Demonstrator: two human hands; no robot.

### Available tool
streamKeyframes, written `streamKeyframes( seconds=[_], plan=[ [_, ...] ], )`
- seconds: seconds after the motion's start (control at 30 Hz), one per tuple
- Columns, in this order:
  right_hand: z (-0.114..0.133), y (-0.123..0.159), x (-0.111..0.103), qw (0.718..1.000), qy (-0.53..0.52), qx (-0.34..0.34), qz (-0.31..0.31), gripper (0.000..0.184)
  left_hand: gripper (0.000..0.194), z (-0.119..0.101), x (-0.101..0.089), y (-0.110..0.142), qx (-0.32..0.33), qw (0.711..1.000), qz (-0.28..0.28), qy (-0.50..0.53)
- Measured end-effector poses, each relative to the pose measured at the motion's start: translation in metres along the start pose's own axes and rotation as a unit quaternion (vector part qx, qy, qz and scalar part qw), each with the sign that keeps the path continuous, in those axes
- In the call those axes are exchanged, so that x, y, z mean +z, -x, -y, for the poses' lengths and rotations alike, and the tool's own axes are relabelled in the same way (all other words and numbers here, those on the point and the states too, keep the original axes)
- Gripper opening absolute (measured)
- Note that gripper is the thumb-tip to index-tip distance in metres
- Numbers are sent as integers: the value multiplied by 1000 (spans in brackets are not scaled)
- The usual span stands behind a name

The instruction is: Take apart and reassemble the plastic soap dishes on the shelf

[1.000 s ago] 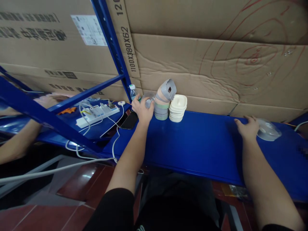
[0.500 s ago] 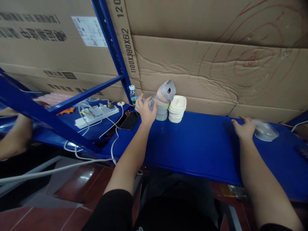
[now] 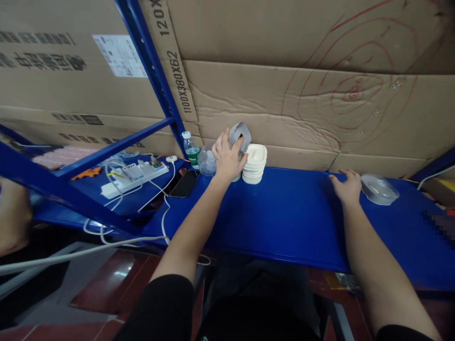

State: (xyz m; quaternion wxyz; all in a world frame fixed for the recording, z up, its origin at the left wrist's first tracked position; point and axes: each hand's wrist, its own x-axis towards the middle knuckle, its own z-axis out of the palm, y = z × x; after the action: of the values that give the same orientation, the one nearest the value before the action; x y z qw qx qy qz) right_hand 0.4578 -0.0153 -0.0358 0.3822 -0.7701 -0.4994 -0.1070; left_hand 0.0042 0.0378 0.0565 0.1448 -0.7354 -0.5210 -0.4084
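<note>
My left hand (image 3: 229,154) is at the stack of grey, peach and green cup-like pieces, its fingers apart and curved in front of it. The tilted grey top piece (image 3: 242,132), which has a dark opening, shows above the fingers; the lower stack is mostly hidden, and contact is unclear. Clear plastic bowls (image 3: 207,161) stand left of this hand. To its right is a pile of cream square dishes (image 3: 255,163). My right hand (image 3: 347,187) rests near the shelf's back edge, fingers spread and holding nothing, beside a clear plastic container (image 3: 379,189).
A water bottle (image 3: 192,152) and a dark phone (image 3: 183,183) are at the left of the blue shelf (image 3: 284,213). Beyond a blue upright lie a white power strip (image 3: 135,176) and cables. Another person's arm (image 3: 12,218) is at far left. Cardboard (image 3: 249,90) stands behind.
My left hand has moved right, from the clear bowls to the coloured stack, leaving the bowls standing beside the bottle. My right hand stays beside the clear container. The view has shifted slightly.
</note>
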Motion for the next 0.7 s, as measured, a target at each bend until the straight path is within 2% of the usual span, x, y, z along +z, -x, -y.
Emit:
streamKeyframes(
  seconds=[0.17,0.27,0.37,0.5,0.6,0.7],
  plan=[
    [6,2,-1,1000,-23,-7,5,50,48,-11,4,6,-2,1000,-23,3],
    [9,3,-1,1000,-26,-7,11,49,36,-25,6,19,54,997,40,35],
    [10,3,0,999,-38,-8,6,50,35,-37,15,34,100,987,104,70],
    [10,3,3,999,-50,-15,8,49,42,-43,26,43,66,989,122,59],
    [10,4,4,998,-57,-24,15,50,45,-43,30,41,27,988,145,41],
    [10,5,4,998,-59,-29,21,52,44,-41,31,38,15,985,169,40]
  ],
)
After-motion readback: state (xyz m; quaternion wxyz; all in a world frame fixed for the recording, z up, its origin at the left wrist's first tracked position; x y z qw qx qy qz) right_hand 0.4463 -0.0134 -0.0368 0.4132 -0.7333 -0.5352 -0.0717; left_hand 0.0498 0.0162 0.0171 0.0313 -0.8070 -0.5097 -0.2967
